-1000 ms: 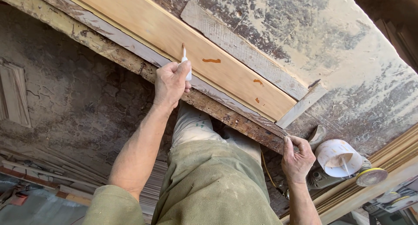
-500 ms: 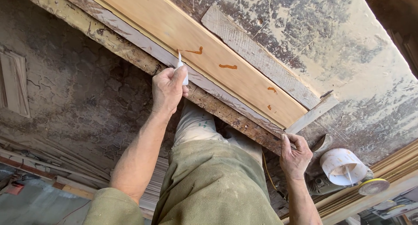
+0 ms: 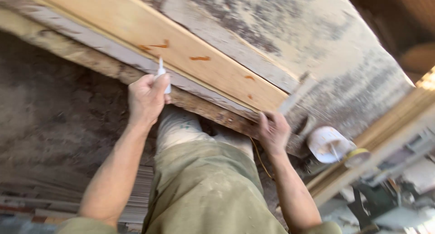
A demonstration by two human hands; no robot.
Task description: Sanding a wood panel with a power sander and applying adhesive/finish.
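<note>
Overhead, so to speak, we see the broad, worn surface (image 3: 317,57), grey and patchy with dust, running across the blurred view. On it lies a long pale wooden plank (image 3: 149,39), angled from upper left down toward the right, with a grey batten (image 3: 217,37) alongside its far edge and a rough, dark beam (image 3: 113,68) under its near edge. Several short orange glue marks (image 3: 199,58) dot the plank's face. We stand against the near edge in dusty green trousers (image 3: 204,188). A white cup-shaped container (image 3: 328,144) sits off to the right, beside a yellow-rimmed disc (image 3: 358,154). Our left hand (image 3: 146,98) is closed around a small white glue tube (image 3: 161,73), its nozzle pointing up at the plank's near edge. Our right hand (image 3: 273,133) curls its fingers over the beam's edge, near the plank's end.
</note>
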